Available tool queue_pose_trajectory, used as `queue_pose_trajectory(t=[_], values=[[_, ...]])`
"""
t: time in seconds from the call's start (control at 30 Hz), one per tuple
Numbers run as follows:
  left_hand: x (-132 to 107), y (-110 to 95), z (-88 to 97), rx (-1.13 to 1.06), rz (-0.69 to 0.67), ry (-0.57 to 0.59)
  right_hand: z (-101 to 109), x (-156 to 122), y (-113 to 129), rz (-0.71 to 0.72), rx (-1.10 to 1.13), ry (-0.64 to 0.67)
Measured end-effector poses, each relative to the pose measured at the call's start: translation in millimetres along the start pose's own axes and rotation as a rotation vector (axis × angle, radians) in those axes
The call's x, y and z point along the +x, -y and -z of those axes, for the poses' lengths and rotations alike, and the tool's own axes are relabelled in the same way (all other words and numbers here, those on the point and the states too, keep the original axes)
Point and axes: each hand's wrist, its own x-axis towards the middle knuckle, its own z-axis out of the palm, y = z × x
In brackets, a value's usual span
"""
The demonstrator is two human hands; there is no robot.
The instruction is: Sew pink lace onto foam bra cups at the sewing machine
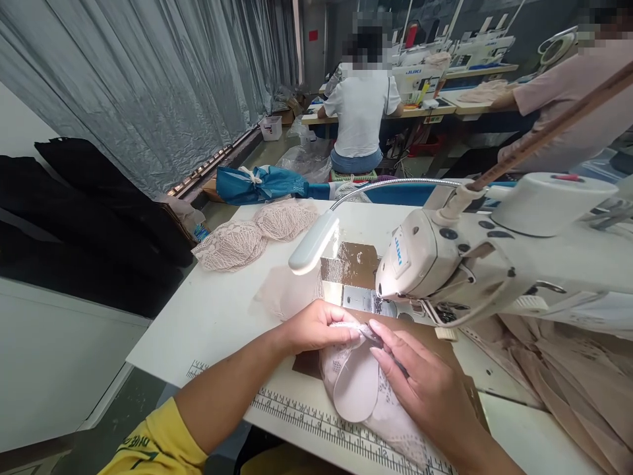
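Observation:
My left hand [326,326] pinches the upper edge of a pale pink lace bra piece [341,369], thumb and fingers pressed together. A smooth moulded cup [359,386] shows in the middle of that piece. In the fingers of my right hand [413,363] is a small grey metal tool that looks like thread snips [374,335], its tip at the pinched lace edge; most of it is covered by my fingers. Both hands are just in front of the sewing machine [413,257] and its needle plate [363,300], with the lace apart from the needle area.
A lamp [311,247] on a bent neck hangs above the white table [217,316]. Lace cups [237,244] lie at the far left, sheer fabric [287,290] nearer. Beige cloth [558,382] is bunched at right. A ruler strip [316,415] runs along the front edge. Two people sit beyond.

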Motion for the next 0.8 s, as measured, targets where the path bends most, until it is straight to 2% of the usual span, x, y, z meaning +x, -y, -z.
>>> queue_pose_trajectory(t=[0.8], values=[[-1.3,-0.5,-3.5,0.006,0.019,-0.016,-1.9,-0.7,-0.5,0.026,-0.047,-0.057]])
